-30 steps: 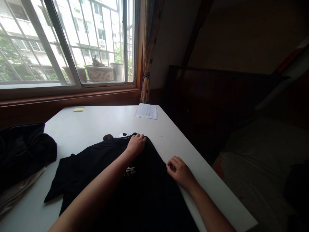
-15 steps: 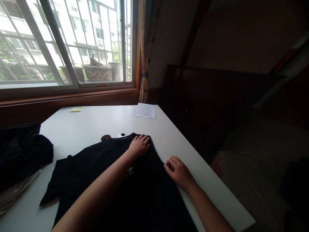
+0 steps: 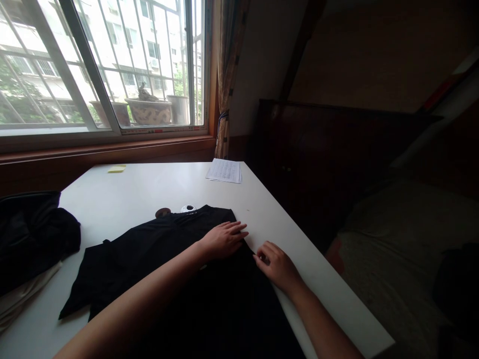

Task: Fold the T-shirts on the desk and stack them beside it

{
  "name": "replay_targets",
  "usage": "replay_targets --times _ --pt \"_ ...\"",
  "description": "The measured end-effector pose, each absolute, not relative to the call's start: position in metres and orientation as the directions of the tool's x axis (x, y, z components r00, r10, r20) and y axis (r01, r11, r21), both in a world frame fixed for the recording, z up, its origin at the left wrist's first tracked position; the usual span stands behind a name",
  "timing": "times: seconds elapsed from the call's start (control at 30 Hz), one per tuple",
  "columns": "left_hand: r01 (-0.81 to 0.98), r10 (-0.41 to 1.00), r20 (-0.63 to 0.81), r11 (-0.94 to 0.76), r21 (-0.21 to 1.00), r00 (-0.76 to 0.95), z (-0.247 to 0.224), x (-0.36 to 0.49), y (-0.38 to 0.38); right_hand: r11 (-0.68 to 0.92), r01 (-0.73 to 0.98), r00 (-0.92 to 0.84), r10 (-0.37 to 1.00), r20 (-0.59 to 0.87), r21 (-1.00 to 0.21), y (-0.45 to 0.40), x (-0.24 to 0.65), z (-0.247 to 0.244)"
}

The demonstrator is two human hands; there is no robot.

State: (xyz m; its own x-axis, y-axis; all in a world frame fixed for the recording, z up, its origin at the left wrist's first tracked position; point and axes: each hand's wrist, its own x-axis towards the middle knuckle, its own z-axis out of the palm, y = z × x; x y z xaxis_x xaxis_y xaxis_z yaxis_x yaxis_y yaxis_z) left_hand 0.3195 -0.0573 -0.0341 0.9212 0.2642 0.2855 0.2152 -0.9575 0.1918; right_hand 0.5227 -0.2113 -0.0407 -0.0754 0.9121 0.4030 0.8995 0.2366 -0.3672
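Note:
A black T-shirt (image 3: 123, 259) is spread over the white table (image 3: 168, 184), one short sleeve reaching out to the left. My left hand (image 3: 226, 239) lies flat on the shirt near its right edge, fingers stretched out toward the right. At that same edge, lower down, my right hand (image 3: 277, 264) has its fingers curled, with thumb and forefinger pinching the black cloth. My left forearm covers most of the print on the shirt's front.
Past the collar lie a brown round object (image 3: 162, 213) and a white roll (image 3: 188, 208). Papers (image 3: 224, 171) and yellow sticky notes (image 3: 117, 169) rest at the far side. Dark clothes (image 3: 37, 234) are heaped at the left. A barred window (image 3: 142, 65) stands behind the table.
My left hand has slid from the shirt's shoulder toward me and to the right along the cloth. My right hand has kept its place at the edge.

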Motion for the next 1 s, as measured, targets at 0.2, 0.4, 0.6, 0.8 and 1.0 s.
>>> replay_targets --times 0.2,0.4,0.6,0.8,1.0 --pt "0.328 0.384 0.236 -0.912 0.247 0.892 -0.044 0.312 -0.045 0.224 0.9 -0.075 0.925 0.374 -0.375 -0.213 0.521 -0.04" --pt "0.438 0.462 0.174 -0.885 0.161 0.87 -0.045 0.317 -0.023 0.258 0.914 -0.115 0.906 0.408 -0.314 -0.216 0.518 -0.034" --pt "0.454 0.474 0.185 -0.88 0.142 0.861 -0.045 0.316 -0.024 0.358 0.892 -0.207 0.866 0.456 -0.275 -0.209 0.512 -0.032" --pt "0.437 0.464 0.166 -0.882 0.173 0.87 -0.042 0.314 -0.02 0.441 0.87 -0.376 0.882 0.285 -0.218 -0.209 0.507 -0.032" --pt "0.469 0.491 0.178 -0.87 0.155 0.853 -0.042 0.319 -0.023 0.512 0.83 -0.469 0.855 0.221 -0.222 -0.22 0.501 -0.021"
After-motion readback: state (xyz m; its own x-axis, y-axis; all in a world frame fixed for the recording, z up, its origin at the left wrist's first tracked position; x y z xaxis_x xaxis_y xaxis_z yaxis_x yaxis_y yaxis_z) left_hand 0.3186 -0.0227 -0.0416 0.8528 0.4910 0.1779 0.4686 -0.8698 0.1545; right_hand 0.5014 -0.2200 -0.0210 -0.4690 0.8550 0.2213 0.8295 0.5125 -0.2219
